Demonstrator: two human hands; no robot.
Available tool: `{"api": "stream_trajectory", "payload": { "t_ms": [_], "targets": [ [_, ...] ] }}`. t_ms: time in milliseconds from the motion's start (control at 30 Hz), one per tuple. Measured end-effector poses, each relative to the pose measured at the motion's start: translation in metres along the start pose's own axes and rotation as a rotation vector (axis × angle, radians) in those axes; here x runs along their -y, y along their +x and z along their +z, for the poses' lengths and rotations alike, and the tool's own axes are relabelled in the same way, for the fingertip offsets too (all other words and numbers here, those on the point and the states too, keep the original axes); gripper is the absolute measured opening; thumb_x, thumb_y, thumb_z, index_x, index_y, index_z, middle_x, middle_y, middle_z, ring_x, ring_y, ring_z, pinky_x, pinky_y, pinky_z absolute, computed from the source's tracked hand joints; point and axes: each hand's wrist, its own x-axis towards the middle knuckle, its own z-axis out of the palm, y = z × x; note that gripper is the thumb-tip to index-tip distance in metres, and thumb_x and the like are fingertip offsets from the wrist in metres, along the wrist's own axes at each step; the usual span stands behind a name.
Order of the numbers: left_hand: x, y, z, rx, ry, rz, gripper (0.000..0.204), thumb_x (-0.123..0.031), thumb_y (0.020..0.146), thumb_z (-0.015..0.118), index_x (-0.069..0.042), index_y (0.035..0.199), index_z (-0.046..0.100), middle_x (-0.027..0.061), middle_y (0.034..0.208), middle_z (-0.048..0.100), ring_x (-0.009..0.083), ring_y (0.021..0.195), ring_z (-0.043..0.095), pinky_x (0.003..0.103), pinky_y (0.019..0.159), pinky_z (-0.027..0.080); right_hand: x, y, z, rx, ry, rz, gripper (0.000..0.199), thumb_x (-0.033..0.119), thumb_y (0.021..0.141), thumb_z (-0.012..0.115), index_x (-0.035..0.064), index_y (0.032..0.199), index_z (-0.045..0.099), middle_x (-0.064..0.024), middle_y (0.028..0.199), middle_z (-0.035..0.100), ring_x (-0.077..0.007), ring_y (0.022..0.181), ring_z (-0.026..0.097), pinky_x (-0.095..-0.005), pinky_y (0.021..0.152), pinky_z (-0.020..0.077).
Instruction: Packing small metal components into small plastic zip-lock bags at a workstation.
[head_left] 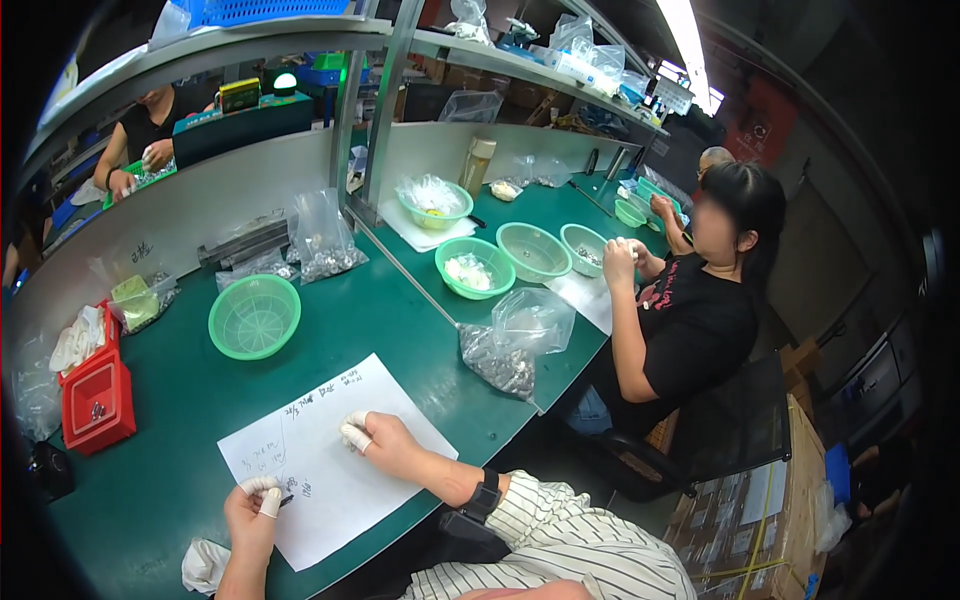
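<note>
A sheet of white paper (335, 450) with handwriting lies on the green table in front of me. My left hand (252, 510), in white finger cots, is over the paper's lower left edge. Its fingers are pinched together on a small dark piece (287, 499), too small to name. My right hand (392, 445), also in white finger cots, rests over the paper's right part. Those fingers are curled together, and whatever they hold, if anything, is hidden. A crumpled white cloth (205, 566) sits beside my left wrist.
A green basket (254, 317) stands beyond the paper. Red bins (98, 400) are at the left, and a bag of small metal parts (498, 358) lies to the right. A co-worker (690, 300) sits at the right near several green bowls. A metal post (385, 110) supports the shelf.
</note>
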Motion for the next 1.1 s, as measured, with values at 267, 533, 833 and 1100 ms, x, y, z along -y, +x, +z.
{"api": "stream_trajectory", "payload": {
  "t_ms": [267, 533, 833, 1100],
  "targets": [
    [0.004, 0.001, 0.000, 0.012, 0.007, 0.033, 0.009, -0.003, 0.081, 0.063, -0.003, 0.090, 0.061, -0.0017, 0.074, 0.056, 0.0052, 0.059, 0.049, 0.018, 0.050, 0.041, 0.005, 0.000, -0.001, -0.005, 0.032, 0.018, 0.018, 0.018, 0.093, 0.052, 0.0018, 0.090, 0.059, -0.0024, 0.072, 0.059, -0.0088, 0.062, 0.052, -0.0247, 0.059, 0.0448],
    [-0.001, 0.001, 0.001, 0.012, 0.022, 0.020, 0.011, -0.002, 0.080, 0.063, -0.003, 0.091, 0.061, -0.0015, 0.075, 0.057, 0.0053, 0.061, 0.050, 0.018, 0.053, 0.041, -0.004, 0.002, 0.001, -0.059, 0.098, 0.014, 0.019, 0.019, 0.091, 0.054, 0.0012, 0.088, 0.059, -0.0084, 0.070, 0.060, -0.0160, 0.060, 0.055, -0.0301, 0.058, 0.0444],
    [-0.007, -0.001, 0.003, 0.016, 0.057, -0.010, 0.011, -0.003, 0.081, 0.062, -0.004, 0.092, 0.061, -0.0019, 0.075, 0.057, 0.0047, 0.060, 0.048, 0.018, 0.053, 0.039, 0.002, 0.000, -0.001, -0.071, 0.099, -0.008, 0.019, 0.019, 0.091, 0.054, 0.0008, 0.088, 0.059, -0.0106, 0.072, 0.061, -0.0200, 0.061, 0.056, -0.0325, 0.059, 0.0446],
    [-0.013, -0.003, 0.004, 0.002, 0.049, -0.030, 0.013, 0.001, 0.081, 0.062, -0.001, 0.093, 0.062, -0.0019, 0.077, 0.057, 0.0040, 0.064, 0.050, 0.017, 0.056, 0.040, 0.001, 0.001, -0.002, -0.067, 0.046, -0.022, 0.019, 0.019, 0.093, 0.052, 0.0013, 0.091, 0.059, -0.0026, 0.070, 0.058, -0.0091, 0.061, 0.052, -0.0247, 0.058, 0.0450]
  ]
}}
